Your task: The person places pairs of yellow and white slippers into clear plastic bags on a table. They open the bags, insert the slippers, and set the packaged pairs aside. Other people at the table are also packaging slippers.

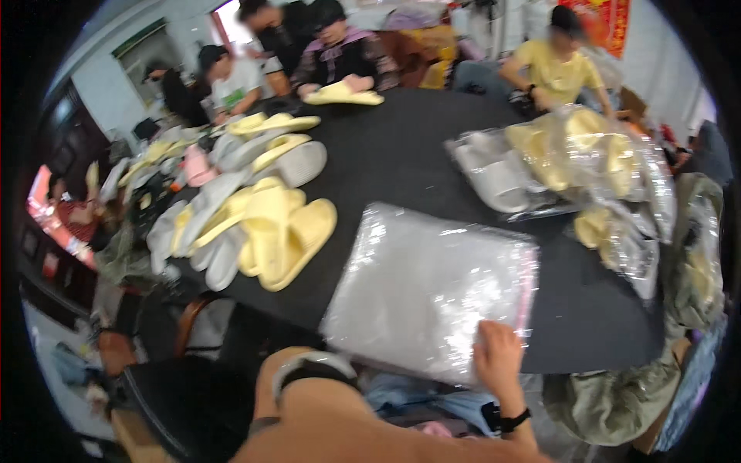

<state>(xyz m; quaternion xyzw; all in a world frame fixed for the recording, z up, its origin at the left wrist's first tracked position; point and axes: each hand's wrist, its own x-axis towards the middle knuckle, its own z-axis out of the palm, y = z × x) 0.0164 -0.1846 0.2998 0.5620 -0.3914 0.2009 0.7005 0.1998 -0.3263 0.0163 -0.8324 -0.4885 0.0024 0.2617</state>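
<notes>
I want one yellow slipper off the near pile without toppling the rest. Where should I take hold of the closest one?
Grip the rounded end of the nearest yellow slipper, the one that sticks out toward the table's middle, coming from the right, probably. That end lies free of the pile, with bare black table beside it. The right hand rests on the stack of clear bags.

Right hand (498, 359) is showing bare, no glove, fingers uncovered, with a black wristband (512, 421) circling the wrist just below it. Right forearm is running bare, no sleeve in sight. Left of the wristband, a pale strap with a dark band (309, 369) is wrapping the other bare arm.
</notes>
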